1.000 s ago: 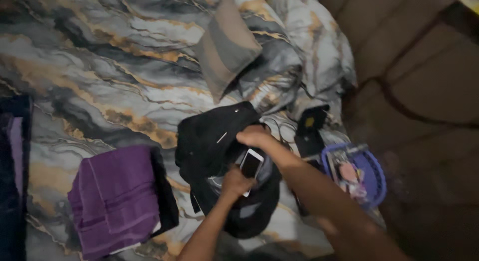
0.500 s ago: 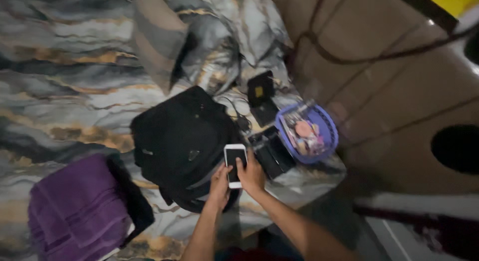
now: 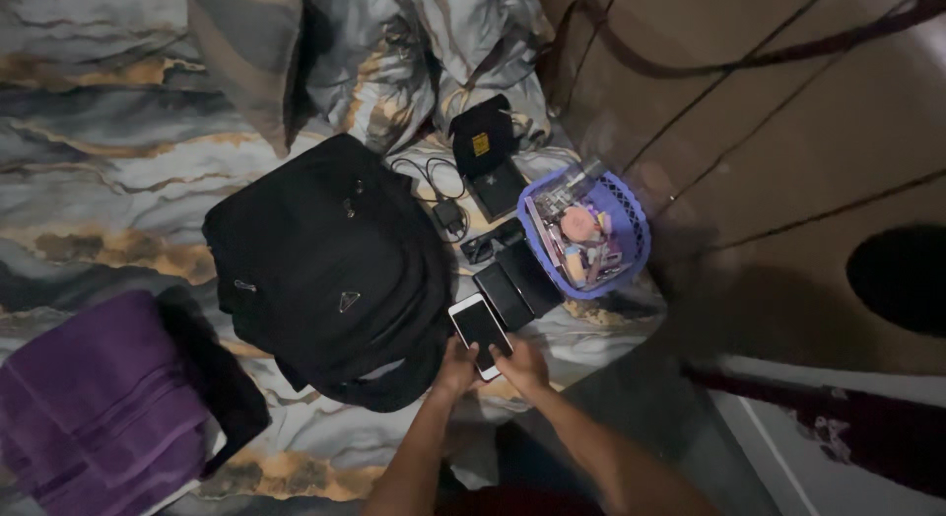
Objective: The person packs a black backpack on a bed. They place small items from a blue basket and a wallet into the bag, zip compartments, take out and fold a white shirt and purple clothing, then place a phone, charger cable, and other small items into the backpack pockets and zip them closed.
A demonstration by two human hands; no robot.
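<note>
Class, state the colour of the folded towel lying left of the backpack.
Purple: the folded towel shows in the head view, left of the black backpack.

The white phone (image 3: 480,333), which a second ago was held over the open black backpack (image 3: 330,265), now lies low at the bed's edge just beside the bag, gripped by both the left hand (image 3: 455,368) and right hand (image 3: 522,363). The right hand has left the backpack's top.

Two forearms are entering from the lower edge — both are showing bare, with no sleeve, watch or ring appearing on them. The left hand (image 3: 455,366) and right hand (image 3: 522,363) are showing ungloved fingers — nothing else is being worn.
</note>
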